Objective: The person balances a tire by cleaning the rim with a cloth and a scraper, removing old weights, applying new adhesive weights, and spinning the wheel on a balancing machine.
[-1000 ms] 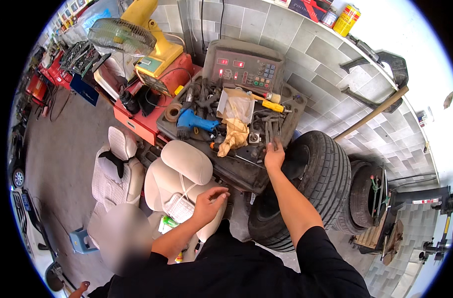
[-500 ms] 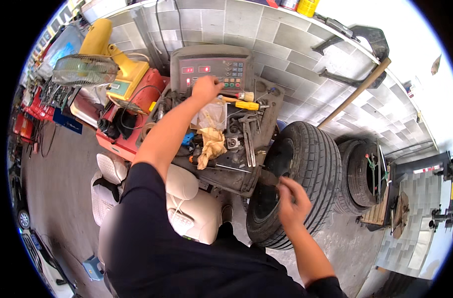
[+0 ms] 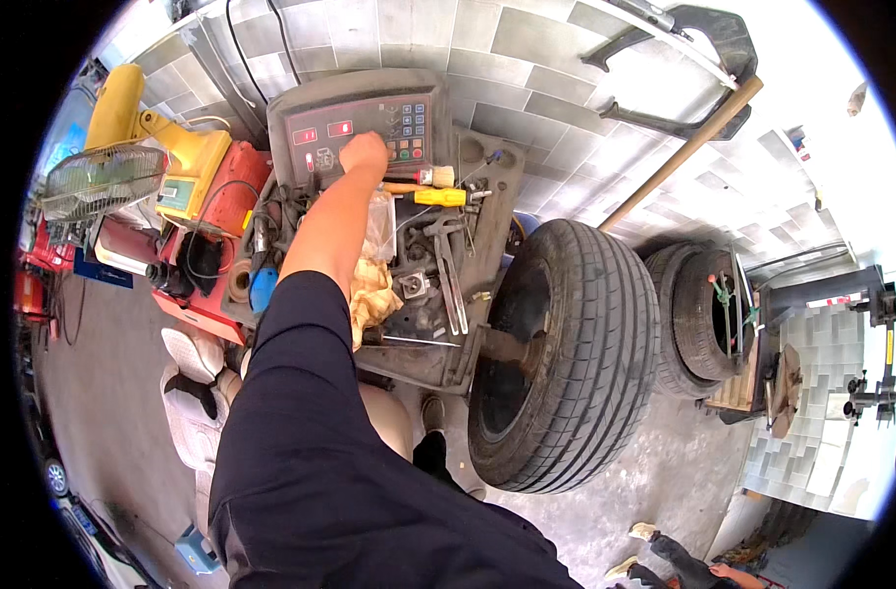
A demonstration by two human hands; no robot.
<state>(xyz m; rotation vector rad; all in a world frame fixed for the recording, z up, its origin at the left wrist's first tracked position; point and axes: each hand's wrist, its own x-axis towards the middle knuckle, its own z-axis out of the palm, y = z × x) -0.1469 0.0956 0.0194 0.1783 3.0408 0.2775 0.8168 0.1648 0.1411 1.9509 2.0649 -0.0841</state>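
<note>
My left hand (image 3: 365, 154) is at the control panel (image 3: 306, 157) of a wheel balancer, over the area beside its keypad. Its fingers are curled in with nothing visible in them; the fingertips are hidden behind the hand. Red digits glow on the panel's two displays. Right of the machine's tray stands a car wheel with a black tyre (image 3: 605, 353), its hub side at a brownish metal shaft (image 3: 512, 348). My right hand is out of view.
The tray holds a yellow-handled screwdriver (image 3: 443, 197), a brush (image 3: 436, 177), pliers (image 3: 448, 270) and crumpled brown paper (image 3: 372, 302). A yellow fan (image 3: 173, 152) stands left. More tyres (image 3: 703, 329) stand right, near a leaning wooden handle (image 3: 679, 157). Another person's legs (image 3: 679, 560) show at lower right.
My right hand has left the wheel and gone out of view. My left hand stays at the panel, its arm turned slightly. The view has shifted, and another person has appeared at lower right.
</note>
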